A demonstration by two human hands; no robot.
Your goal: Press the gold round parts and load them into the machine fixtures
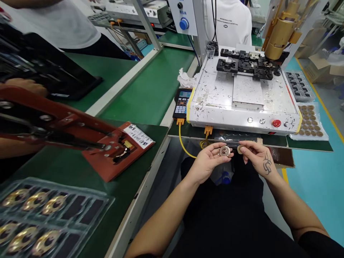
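Above my lap, my left hand (211, 159) holds a round metallic case (225, 151) with an open centre between thumb and fingers, palm turned up. Close to its right, my right hand (255, 156) pinches a small round brass-coloured disc (240, 149) between thumb and fingertips. The two pieces are apart. Both hands are just in front of the white machine (242, 116), below its front edge.
Black fixtures (244, 64) sit on the machine under a gold dispensing head (283, 32). Trays of discs (310, 122) lie right. A keypad controller (182, 103) stands left, with a yellow cable. Further left are a red hand press (107, 163), a tray of gold parts (88, 191) and other people.
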